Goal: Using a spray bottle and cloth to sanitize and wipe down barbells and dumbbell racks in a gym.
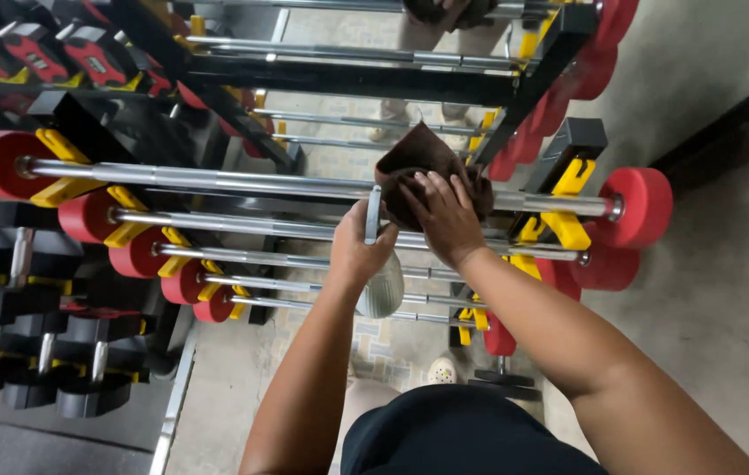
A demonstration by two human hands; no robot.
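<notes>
Cloth on top barbell of rack, both hands engaged.

Rack's left end: red end-caps (0, 163) in yellow cradles (58, 167). Left hand (359, 251) closed around a grey spray bottle (381, 277), held just below the top barbell (216, 180). Right hand (443, 215) flat, fingers spread, pressing a brown cloth (418, 158) onto that bar, right of its middle. Hands side by side, nearly touching.

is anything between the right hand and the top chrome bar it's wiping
Only the brown cloth: the right hand presses it against the top chrome bar, so the palm does not touch the metal directly. The left hand holds a spray bottle just beside it, not in the way.
</notes>
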